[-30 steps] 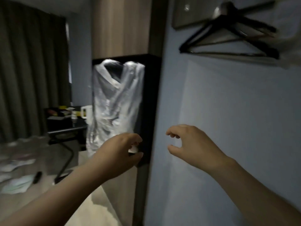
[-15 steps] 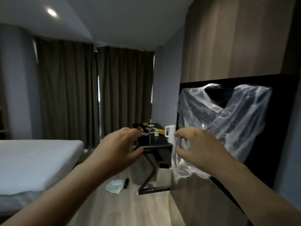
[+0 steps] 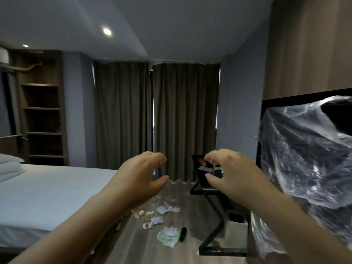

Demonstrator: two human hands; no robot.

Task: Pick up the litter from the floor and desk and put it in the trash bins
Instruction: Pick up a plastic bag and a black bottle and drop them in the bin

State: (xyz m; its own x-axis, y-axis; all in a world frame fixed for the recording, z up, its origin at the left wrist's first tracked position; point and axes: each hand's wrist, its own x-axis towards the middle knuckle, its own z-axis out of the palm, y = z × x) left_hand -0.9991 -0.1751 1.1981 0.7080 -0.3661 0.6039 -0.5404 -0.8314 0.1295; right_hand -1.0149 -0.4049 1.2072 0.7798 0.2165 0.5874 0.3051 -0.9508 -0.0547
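Grip: left hand (image 3: 141,178) and right hand (image 3: 230,174) both raised, fingers curled, thumb and fingers apart, holding nothing.
Bed (image 3: 47,189): white, at left, beside the litter.
Curtains (image 3: 156,119): dark, drawn, at the far wall.
Bag (image 3: 304,161): clear plastic, draped over a black frame at right, apart from the right hand.
Desk (image 3: 207,189): black, behind the right hand; small items on top, too blurred to name.
Litter (image 3: 160,212): crumpled papers and wrappers scattered on the floor (image 3: 137,246) between bed and desk.
Wad (image 3: 168,234): pale green, nearest piece, touching a small black object (image 3: 183,231).
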